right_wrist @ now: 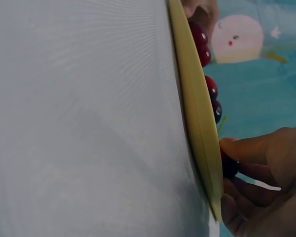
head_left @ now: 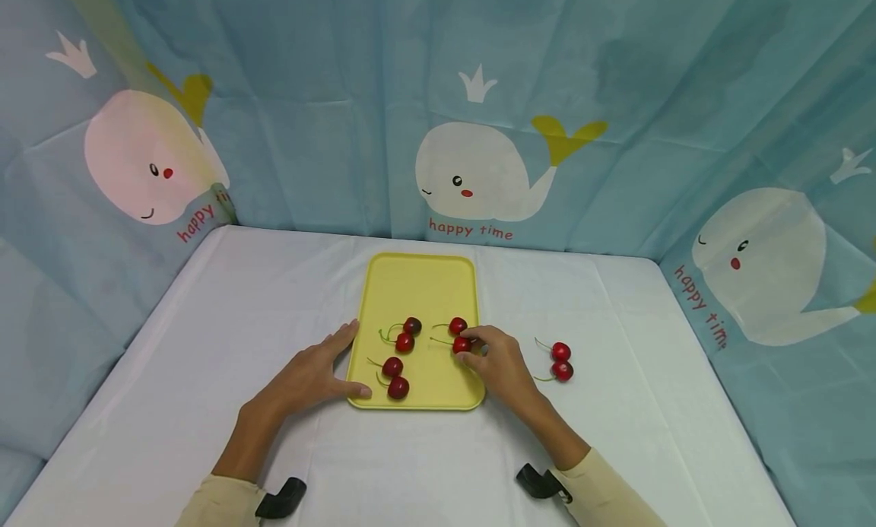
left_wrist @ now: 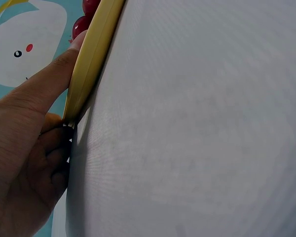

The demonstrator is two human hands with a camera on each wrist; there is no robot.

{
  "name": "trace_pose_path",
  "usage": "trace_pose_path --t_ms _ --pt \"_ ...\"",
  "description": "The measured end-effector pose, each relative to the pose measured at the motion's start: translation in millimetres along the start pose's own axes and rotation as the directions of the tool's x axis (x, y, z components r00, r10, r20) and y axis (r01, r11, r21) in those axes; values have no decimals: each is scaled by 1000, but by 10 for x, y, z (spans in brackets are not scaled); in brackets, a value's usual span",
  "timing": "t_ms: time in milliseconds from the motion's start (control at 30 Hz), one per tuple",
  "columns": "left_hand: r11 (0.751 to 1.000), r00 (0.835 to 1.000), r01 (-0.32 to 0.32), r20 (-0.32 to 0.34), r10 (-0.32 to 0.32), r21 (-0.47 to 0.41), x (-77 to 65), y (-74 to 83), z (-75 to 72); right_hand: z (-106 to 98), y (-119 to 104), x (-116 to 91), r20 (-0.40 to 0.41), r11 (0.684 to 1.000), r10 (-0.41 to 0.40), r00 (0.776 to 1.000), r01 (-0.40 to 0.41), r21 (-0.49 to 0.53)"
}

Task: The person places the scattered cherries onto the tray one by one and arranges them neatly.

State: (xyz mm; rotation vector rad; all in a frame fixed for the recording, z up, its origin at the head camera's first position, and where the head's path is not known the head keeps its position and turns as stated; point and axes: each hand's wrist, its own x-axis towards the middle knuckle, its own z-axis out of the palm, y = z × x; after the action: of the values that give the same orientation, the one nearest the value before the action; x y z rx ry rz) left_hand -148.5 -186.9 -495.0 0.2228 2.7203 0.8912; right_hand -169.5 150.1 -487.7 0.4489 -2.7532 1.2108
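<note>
A yellow tray (head_left: 424, 287) lies on the white cloth. My left hand (head_left: 308, 375) rests at its lower left, thumb over the rim and the other fingers along the left side. My right hand (head_left: 503, 363) pinches a red cherry (head_left: 461, 345) between thumb and fingers at the tray's right side. Just behind that one sits another cherry (head_left: 458, 326). Toward the left of the tray are two stemmed pairs, a farther pair (head_left: 405, 342) and a nearer pair (head_left: 398, 388). In the right wrist view, the pinched cherry (right_wrist: 229, 165) is partly hidden by the fingers.
Two more stemmed cherries (head_left: 562, 371) lie on the white tablecloth (head_left: 636, 405), right of the tray. A blue curtain (head_left: 328, 131) with whale prints hangs behind the table and at both sides. Dark wrist devices (head_left: 282, 499) stick out by the sleeves.
</note>
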Motion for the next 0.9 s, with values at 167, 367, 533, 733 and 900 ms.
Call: trace_pose_path --t_ms 167,367,533,733,900 --pt "1000 1000 -1 -2 1 0 -3 -6 -5 11 -7 2 7 1000 4 1000 -4 -9" --pt "1000 1000 3 -3 -3 -5 0 4 -1 24 -5 13 9 1000 7 1000 -7 -7" --pt "1000 1000 5 -4 -5 -2 -1 1 1 14 -13 10 15 1000 -1 1000 2 -24" --pt "1000 1000 3 -4 -3 2 2 -1 3 -2 -23 -3 6 999 -15 1000 15 -29" --pt "1000 1000 4 -4 -4 -1 3 -7 7 -6 -12 -17 -1 1000 -2 1000 2 -15"
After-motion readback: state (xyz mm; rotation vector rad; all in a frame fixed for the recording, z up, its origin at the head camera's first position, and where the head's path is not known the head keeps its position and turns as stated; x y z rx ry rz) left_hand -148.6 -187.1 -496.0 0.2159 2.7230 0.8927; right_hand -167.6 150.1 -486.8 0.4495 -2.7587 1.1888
